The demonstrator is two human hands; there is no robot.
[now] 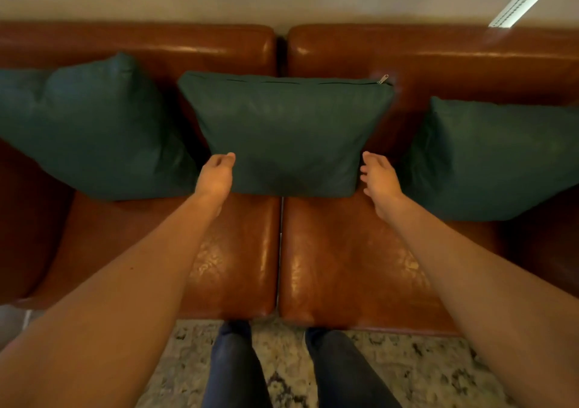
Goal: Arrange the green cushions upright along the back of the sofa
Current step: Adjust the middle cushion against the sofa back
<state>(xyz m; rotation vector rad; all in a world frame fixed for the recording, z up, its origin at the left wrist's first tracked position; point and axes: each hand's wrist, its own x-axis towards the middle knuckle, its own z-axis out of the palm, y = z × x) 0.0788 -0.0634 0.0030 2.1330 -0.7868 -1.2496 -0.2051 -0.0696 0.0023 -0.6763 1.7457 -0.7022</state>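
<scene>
Item: middle cushion [283, 131], centre of frame, upright against the sofa [438, 59] back, zip edge uppermost.

Left hand [216, 177] touches its lower left corner, fingers loosely curled, gripping nothing visible; right hand [377, 175] sits just beside the lower right corner, fingers spread and empty. Left cushion [94, 125] and right cushion [501, 160] lean at frame edges. Risk, as judged: smooth leather seat may let the base slide forward once unsupported, so the cushion slumps; an uneven nudge could tilt it sideways.
</scene>
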